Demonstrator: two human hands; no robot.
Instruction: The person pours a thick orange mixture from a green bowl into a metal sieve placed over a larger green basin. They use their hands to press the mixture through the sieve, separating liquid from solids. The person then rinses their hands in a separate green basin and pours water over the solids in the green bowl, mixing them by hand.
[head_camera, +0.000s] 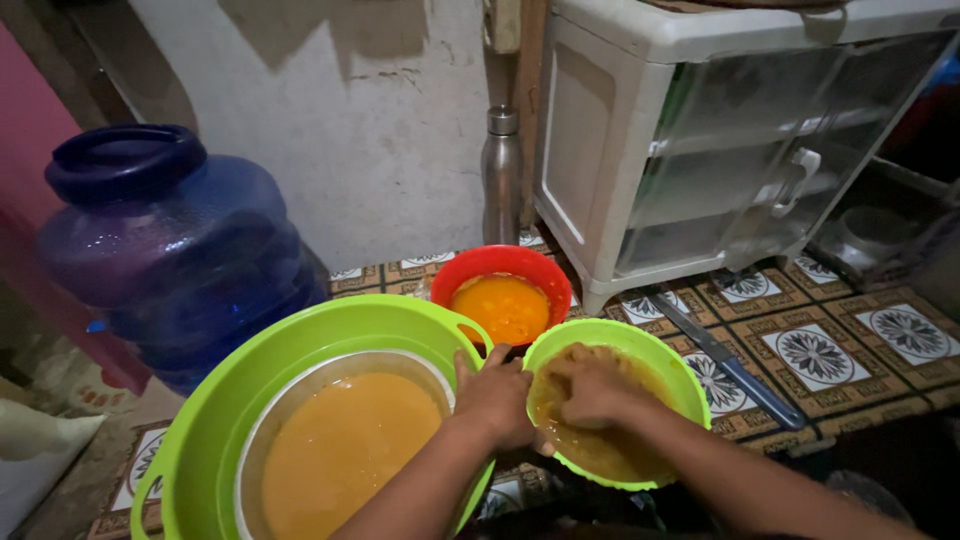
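Now right hand (597, 392) sunk in small green bowl (668, 361), fingers curled on wet brownish-yellow pulp (600, 452); left hand (495, 398) grips bowl rim, steadying.

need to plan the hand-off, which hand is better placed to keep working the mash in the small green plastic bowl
Right, probably: the right hand is already down in the small green plastic bowl, in the mash, while the left hand only grips its near rim.

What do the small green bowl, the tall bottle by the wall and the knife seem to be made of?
Small green bowl: probably plastic, with a uniform glossy colour. Tall bottle: looks like brushed steel, with a dull grey sheen. Knife: metal blade, with a darker handle of unclear material.
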